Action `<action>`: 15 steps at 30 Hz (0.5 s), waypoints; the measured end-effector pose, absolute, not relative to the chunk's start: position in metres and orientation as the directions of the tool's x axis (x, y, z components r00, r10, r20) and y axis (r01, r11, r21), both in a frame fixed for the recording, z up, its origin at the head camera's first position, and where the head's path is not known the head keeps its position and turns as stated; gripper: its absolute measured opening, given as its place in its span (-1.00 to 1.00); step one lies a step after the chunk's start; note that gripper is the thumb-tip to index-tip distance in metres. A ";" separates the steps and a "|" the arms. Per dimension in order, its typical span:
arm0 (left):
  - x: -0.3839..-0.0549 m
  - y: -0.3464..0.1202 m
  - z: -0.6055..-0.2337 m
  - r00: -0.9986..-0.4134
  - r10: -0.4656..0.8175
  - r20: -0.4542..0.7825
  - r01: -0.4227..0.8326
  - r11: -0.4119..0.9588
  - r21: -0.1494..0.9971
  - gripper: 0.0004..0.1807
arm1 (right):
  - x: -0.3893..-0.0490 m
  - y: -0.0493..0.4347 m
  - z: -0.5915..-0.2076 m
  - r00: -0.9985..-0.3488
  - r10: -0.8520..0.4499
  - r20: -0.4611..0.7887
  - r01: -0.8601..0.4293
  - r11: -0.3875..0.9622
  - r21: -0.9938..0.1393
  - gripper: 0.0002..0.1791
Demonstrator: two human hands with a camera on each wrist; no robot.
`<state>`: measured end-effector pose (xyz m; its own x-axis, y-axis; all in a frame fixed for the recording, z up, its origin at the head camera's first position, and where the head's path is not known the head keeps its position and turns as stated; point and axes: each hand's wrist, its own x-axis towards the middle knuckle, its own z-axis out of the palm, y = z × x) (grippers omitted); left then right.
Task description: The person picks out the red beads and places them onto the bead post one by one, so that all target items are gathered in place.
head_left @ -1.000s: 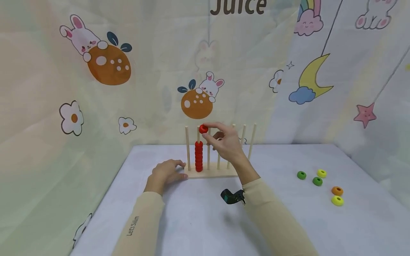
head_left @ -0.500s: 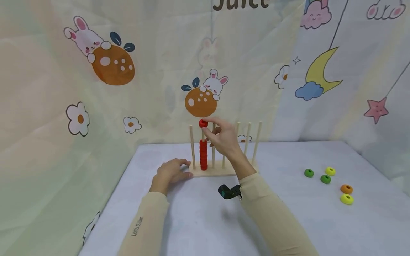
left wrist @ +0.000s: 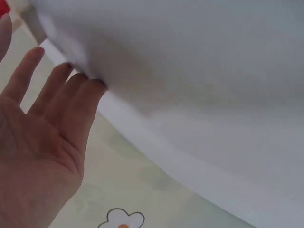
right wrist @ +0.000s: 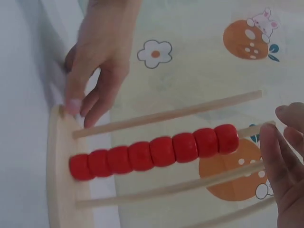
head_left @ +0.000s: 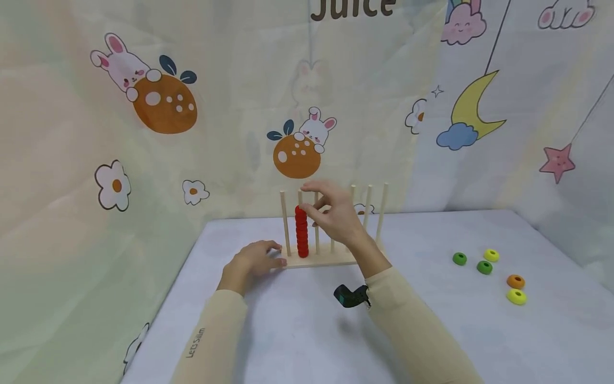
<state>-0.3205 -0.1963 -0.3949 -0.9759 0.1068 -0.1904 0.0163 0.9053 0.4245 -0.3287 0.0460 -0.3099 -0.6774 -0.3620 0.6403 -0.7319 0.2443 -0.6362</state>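
A pale wooden peg rack (head_left: 321, 260) stands upright at the back of the table, and its second peg from the left carries a column of several red beads (head_left: 301, 234). My left hand (head_left: 251, 262) holds the left end of the rack's base between thumb and fingers. Up at the second peg, my right hand (head_left: 336, 213) has its thumb and forefinger spread apart near the peg's tip. In the right wrist view the top red bead (right wrist: 227, 138) sits on the column, clear of the right fingertips (right wrist: 269, 130). My right hand hides parts of the middle pegs.
To the right on the white table (head_left: 297, 330) lie two green beads (head_left: 484, 267), two yellow beads (head_left: 516, 296) and an orange bead (head_left: 515, 281). A printed cloth (head_left: 230, 133) hangs behind the table.
The red bead that my right hand pinched has come over the second peg and dropped onto the column. The right thumb and forefinger have let it go. My left hand stays at the base.
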 end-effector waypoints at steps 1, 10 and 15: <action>-0.319 -0.201 -0.393 -0.973 0.127 -0.192 0.029 0.895 0.445 -0.38 | -0.326 0.049 -0.311 -0.669 -0.376 0.641 -0.739 0.247 -0.626 -0.58; -0.310 -0.228 -0.361 -0.972 0.212 -0.098 0.145 0.876 0.460 -0.32 | -0.306 0.076 -0.324 -0.668 -0.514 0.538 -0.740 0.390 -0.547 -0.65; -0.306 -0.231 -0.344 -0.971 0.236 -0.042 0.203 0.902 0.381 -0.24 | -0.300 0.095 -0.331 -0.718 -0.544 0.434 -0.691 0.483 -0.537 -0.63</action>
